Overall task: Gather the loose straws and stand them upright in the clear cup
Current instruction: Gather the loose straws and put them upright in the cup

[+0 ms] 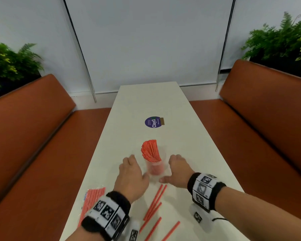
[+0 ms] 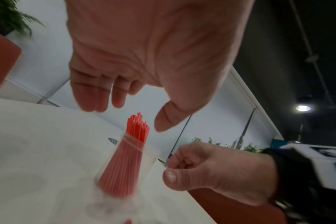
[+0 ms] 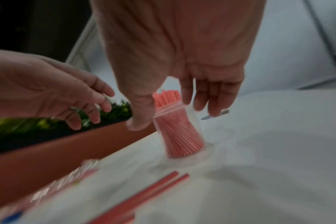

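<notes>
A clear cup stands upright mid-table, packed with a bundle of red straws that leans left. My left hand hovers just left of the cup, fingers relaxed and empty. My right hand is just right of it, holding nothing. In the right wrist view its thumb hangs beside the cup and its fingers behind it, blurred; touch is unclear. Several loose red straws lie on the table near me. In the left wrist view the cup stands below the spread hand.
A plastic packet of red straws lies at the table's left edge by my left wrist. A round blue sticker is farther up the white table. Orange benches run along both sides, with plants behind them.
</notes>
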Available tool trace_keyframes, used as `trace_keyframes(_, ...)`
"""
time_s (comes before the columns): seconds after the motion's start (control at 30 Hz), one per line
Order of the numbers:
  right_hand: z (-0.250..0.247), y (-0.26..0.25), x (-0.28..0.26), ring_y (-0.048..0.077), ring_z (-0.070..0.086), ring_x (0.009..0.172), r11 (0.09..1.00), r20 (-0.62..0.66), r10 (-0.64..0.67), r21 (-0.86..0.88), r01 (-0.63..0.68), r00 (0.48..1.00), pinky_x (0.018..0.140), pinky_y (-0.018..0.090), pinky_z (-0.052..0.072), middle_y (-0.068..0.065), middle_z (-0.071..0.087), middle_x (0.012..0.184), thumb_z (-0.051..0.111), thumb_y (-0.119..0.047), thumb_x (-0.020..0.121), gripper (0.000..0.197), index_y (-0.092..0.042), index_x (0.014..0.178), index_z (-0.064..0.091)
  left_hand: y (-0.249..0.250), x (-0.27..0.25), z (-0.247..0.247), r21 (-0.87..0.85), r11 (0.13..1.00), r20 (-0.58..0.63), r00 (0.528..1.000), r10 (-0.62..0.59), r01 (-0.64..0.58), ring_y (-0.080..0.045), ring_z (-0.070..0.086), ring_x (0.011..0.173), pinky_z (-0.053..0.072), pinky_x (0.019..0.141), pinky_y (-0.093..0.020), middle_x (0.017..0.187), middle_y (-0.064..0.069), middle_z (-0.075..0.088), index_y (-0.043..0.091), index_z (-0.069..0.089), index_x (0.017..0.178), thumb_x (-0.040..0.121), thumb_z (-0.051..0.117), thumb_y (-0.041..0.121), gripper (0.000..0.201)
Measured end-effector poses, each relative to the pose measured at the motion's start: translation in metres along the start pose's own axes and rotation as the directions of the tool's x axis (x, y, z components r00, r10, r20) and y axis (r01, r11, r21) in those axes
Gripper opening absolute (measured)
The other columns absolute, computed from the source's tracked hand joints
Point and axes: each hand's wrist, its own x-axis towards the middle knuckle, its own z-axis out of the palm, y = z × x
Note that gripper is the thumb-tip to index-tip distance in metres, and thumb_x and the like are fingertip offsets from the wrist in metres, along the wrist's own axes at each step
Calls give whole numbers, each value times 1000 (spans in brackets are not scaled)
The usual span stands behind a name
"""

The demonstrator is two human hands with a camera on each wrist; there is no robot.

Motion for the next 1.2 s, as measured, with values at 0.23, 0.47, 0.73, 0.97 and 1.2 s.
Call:
trace_keyframes(0.23, 40, -13, -51, 29, 7, 144, 779, 505, -441, -195, 596, 742, 117, 49, 8, 11, 8, 158, 76, -52, 66, 112, -10, 147, 11, -18, -78, 38, 304, 948, 461, 856, -233, 95, -23, 47, 122, 39, 102, -34, 134, -6, 31, 13, 28, 134, 75, 68, 38, 76)
trace_keyframes(0.47, 68, -8, -67, 37, 51, 99, 621, 427, -589, -304, 722, 686, 88, 48, 46, 19, 56, 111, 70, -24, 77, 41, -6, 111, 56, -36, -91, 56, 429, 903, 393, 893, -217, 30, -27, 26, 127, 37, 103, -35, 137, -8, 26, 11, 27, 136, 80, 61, 24, 67)
trace_keyframes(0.73, 78, 6, -75, 7, 54, 54, 419, 494, -532, -552, 721, 688, 42, 13, 41, -11, 59, 60, 73, -32, 63, 13, -27, 63, 61, -55, -74, 38, 320, 946, 304, 942, -144, 41, -25, 27, 126, 34, 108, -36, 135, -7, 35, 13, 33, 136, 87, 44, 54, 64)
trace_keyframes(0.97, 94, 5, -77, 8, 51, 49, 500, 411, -375, -665, 555, 831, 44, 21, 19, -12, 56, 56, 48, -33, 68, 15, -28, 60, 59, -45, -63, 51, 369, 929, 377, 917, -130, -20, -27, 30, 121, 34, 106, -35, 131, -8, 38, 12, 40, 129, 91, 41, 42, 48)
trace_keyframes(1.2, 49, -12, -67, 41, 52, 101, 722, 424, -351, -445, 530, 835, 78, 47, 42, 32, 52, 112, 34, -10, 94, 27, 4, 115, 43, -34, -48, 65, 111, 993, 432, 902, -16, -35, -26, 46, 119, 39, 103, -35, 126, -9, 50, 19, 51, 123, 94, 41, 33, 34)
